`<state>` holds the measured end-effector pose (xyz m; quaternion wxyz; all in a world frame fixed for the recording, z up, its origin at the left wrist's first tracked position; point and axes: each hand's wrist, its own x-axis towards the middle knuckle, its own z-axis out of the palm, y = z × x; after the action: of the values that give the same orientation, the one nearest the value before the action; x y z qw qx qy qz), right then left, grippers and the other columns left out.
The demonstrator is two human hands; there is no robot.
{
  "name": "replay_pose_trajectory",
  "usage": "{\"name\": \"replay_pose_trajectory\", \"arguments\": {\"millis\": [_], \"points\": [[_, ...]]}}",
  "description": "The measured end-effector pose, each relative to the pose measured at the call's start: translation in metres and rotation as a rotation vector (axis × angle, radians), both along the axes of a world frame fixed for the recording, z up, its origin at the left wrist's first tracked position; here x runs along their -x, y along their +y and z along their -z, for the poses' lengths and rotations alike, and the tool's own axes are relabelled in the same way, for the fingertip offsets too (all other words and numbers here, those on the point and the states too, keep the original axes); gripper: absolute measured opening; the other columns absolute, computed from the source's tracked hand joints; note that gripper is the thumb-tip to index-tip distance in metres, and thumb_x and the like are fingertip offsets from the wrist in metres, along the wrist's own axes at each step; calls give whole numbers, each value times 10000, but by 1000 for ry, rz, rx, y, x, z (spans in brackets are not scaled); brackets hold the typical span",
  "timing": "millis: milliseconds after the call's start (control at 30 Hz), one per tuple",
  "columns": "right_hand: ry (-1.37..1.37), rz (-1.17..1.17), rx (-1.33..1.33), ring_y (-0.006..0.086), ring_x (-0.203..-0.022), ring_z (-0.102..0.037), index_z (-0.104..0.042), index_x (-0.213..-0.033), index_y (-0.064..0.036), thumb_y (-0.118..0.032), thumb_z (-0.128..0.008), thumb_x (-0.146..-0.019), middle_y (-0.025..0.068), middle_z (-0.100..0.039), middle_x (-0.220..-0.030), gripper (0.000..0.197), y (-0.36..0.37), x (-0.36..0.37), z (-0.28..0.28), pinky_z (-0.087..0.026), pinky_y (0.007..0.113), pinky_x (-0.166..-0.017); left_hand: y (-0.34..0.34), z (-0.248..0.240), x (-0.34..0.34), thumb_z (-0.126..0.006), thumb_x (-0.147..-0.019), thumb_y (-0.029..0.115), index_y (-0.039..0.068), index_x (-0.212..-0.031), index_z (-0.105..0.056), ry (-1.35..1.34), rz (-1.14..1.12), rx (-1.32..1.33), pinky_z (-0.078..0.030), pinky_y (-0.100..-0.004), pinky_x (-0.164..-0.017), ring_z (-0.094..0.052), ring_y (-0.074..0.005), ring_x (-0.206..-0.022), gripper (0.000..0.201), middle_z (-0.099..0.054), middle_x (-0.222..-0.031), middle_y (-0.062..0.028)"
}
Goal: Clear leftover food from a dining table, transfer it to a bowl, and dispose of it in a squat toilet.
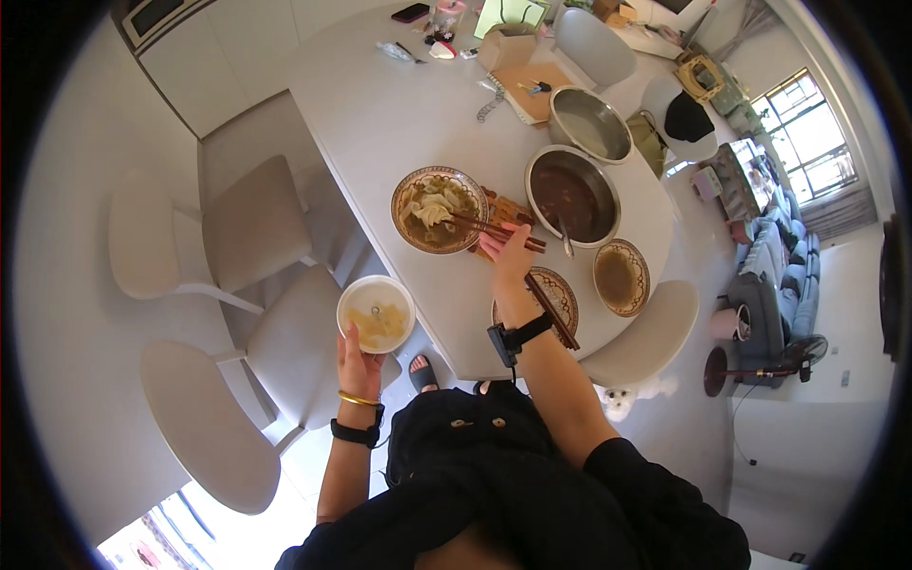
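The left hand [353,356] grips a white bowl [376,287] from its near side, holding it in the air just off the left edge of the white table [361,133], thumb up against the rim; pale yellowish pieces sit in liquid inside it. The right hand [510,249] is closed around a pair of brown chopsticks [477,225], reaching over the table, with the tips pointing left into a patterned soup bowl [398,214]. There the tips are at pale dumplings [432,207] lying in broth; whether they pinch one is too small to tell. A brown wooden trivet [505,207] shows just right of that bowl, partly hidden by the right hand and its chopsticks. Farther right stands a metal basin [570,157] of dark reddish-brown liquid, a spoon [566,237] leaning at its near side, and beyond it a second metal basin [554,109] with cloudy, pale contents. Nearer, at the right, is a smaller patterned bowl [645,271] of brown liquid. Another patterned bowl [568,294] sits near the table's near end, partly covered by the right forearm, with a second pair of chopsticks [554,312] lying across it. Beige-seated chairs [256,218] stand left of the table.
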<state>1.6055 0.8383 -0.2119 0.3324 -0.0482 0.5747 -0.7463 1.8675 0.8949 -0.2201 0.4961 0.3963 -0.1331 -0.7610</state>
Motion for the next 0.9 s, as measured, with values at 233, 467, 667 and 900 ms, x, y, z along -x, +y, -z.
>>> {"name": "replay_pose_trajectory", "arguments": {"millis": [233,467,667,900], "points": [[-302,84,-23,311,-841,-597,-424,-916,23,-328,-250,-925,211,-535,-885,392,1,4,5,-526,385,-769,0,1,-1,-487,-884,298,95,-1184,-388,0,-22,-41,-464,-380,-845,-526,-235,-1032,376,-511,-1132,-95],[-499,167,-20,294,-854,-596,-417,-895,15,-228,-250,-907,173,-523,-863,295,5,16,16,-521,396,-793,-3,3,-1,-471,-884,334,120,-1219,-383,-26,21,-20,-442,-361,-879,-506,-229,-1064,407,-491,-1177,-80],[-612,190,4,253,-844,-604,-438,-832,7,-200,-256,-901,126,-512,-801,284,9,25,11,-532,377,-774,-5,6,-1,-475,-887,304,104,-1199,-382,-7,9,-28,-463,-368,-844,-525,-230,-1032,382,-501,-1142,-89],[-588,142,99,247,-841,-603,-458,-840,-7,-241,-267,-904,118,-514,-789,308,19,32,-19,-536,373,-764,-4,4,3,-479,-881,328,120,-1202,-397,-27,19,-35,-446,-353,-873,-513,-225,-1054,390,-494,-1172,-75]]}}
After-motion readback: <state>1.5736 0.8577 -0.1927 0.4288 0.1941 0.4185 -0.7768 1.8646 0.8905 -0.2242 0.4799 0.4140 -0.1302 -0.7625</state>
